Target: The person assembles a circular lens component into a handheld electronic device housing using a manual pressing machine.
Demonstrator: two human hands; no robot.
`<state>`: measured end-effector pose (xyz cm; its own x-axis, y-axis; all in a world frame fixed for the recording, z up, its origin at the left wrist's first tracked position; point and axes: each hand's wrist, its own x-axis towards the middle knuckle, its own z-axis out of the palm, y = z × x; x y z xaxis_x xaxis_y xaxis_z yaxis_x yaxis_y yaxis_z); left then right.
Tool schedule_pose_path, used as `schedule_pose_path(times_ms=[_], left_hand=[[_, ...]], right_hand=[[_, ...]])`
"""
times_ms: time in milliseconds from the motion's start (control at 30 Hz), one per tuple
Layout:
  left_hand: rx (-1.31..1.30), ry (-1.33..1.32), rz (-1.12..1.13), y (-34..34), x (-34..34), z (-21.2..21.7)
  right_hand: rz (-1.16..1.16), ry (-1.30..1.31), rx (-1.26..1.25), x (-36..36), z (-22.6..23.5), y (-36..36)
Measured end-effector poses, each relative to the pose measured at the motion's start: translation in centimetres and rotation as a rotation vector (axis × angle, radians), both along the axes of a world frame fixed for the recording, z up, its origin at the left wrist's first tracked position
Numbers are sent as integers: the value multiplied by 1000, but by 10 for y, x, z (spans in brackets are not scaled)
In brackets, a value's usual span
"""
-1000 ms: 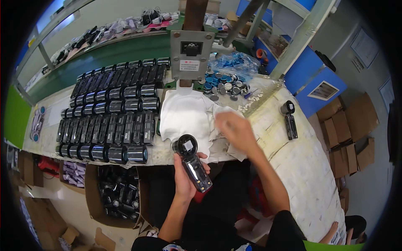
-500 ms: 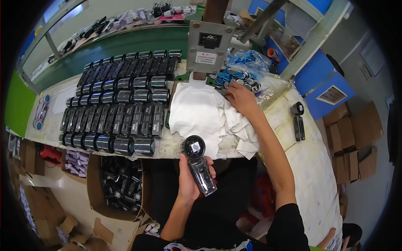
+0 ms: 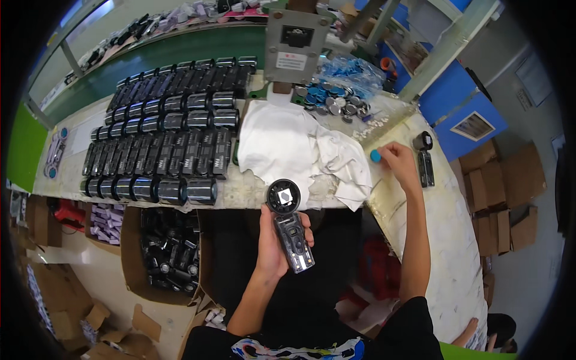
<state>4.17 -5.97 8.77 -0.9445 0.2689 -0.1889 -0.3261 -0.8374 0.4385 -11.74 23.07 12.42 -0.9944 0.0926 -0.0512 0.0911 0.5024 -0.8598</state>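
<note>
My left hand (image 3: 274, 246) is wrapped round a black handheld fan (image 3: 293, 243), held upright at the table's near edge. Its round head (image 3: 283, 196) faces up, with a white square in the middle. To the right, my right hand (image 3: 398, 162) pinches a small blue disc (image 3: 375, 155) between thumb and fingers, above the pale table cover. Between the hands and the metal press (image 3: 296, 47) lies a white cloth (image 3: 270, 132), crumpled on its right side. A pile of blue and silver discs (image 3: 336, 99) sits beside the press, partly in a clear plastic bag (image 3: 354, 73).
Rows of black fans (image 3: 162, 153) cover the left of the table. Another black fan (image 3: 425, 159) lies beyond my right hand. Below the table edge stands a cardboard box (image 3: 133, 264) of black fans. Stacked cartons (image 3: 504, 186) are at the far right.
My right hand has moved from the disc pile toward the right and nearer, carrying a blue disc. My left hand still holds the fan, now slightly higher in view.
</note>
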Motion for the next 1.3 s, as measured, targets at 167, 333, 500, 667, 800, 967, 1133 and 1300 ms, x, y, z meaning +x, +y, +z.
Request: schedule_pose_path(times_ms=[167,333,500,667,800,967,1133,1300], left_hand=[[39,-10,-56,12,-2,1],[45,19,-134,21,2,1],[46,33,-121,26,1,6],[22,38,-73,21,4,8],[-19,34,-33,19,9,12],[-28,-70,42,20,13,23],[-45,-61,78,18,17,26],[-77,-38,103,15,19,20]], right_hand=[[-120,361,453,31,-11,19],[-20,394,395,45,-2,8],[99,527,582,45,-3,5],[120,592,331,70,27,-49],[324,691,144,119,42,-119],[345,783,35,129,30,-146],[337,793,12,131,28,-153],[344,795,20,130,27,-155]])
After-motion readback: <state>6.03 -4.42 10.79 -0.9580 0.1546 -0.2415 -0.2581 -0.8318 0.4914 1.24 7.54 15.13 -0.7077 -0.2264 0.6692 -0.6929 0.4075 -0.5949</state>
